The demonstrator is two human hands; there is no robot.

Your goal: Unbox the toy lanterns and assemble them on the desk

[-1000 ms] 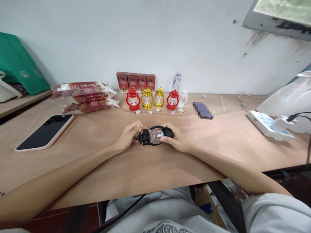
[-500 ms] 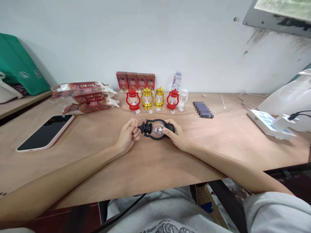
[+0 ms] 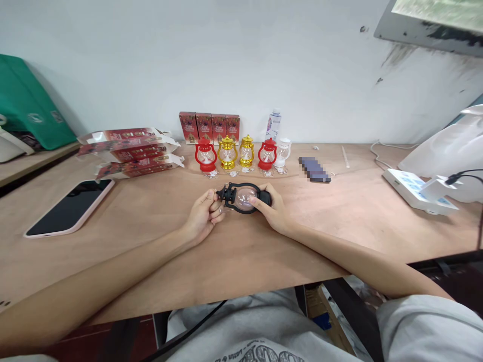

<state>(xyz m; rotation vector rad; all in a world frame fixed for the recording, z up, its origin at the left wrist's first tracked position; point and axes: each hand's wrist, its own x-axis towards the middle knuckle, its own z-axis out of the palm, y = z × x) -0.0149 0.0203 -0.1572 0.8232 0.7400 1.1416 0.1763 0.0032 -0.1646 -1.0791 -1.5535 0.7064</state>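
The black lantern [image 3: 247, 198] lies sideways between the hands, over the near middle of the table [image 3: 234, 261], its cap [image 3: 221, 193] to the left and its base [image 3: 265, 197] to the right. The right hand [image 3: 277, 211] grasps the base end, with the thumb laid on the clear globe [image 3: 245, 199]. The left hand [image 3: 202, 216] pinches the tip of the cap between thumb and forefinger, the other fingers curled below. A fine pale line shows beside the left fingers; it is too faint to identify, or to tell whether that hand grips it. For sound handling, carry the load at the base with the right hand and apply only light thumb pressure to the globe, which is probably the weakest part. Hold the cap in line with the base, since a sideways pull could strain the narrow neck. Allow the curved handle free clearance from the fingers. Maintain spacing from the row beyond: red lanterns [image 3: 206, 166], gold lanterns [image 3: 227, 163] and a white lantern [image 3: 282, 153], all upright, with small tags [image 3: 234, 174] at their feet. Behind the row stand red boxes [image 3: 204, 128] and a bottle [image 3: 273, 125]. A phone [image 3: 70, 208] lies well to the left.
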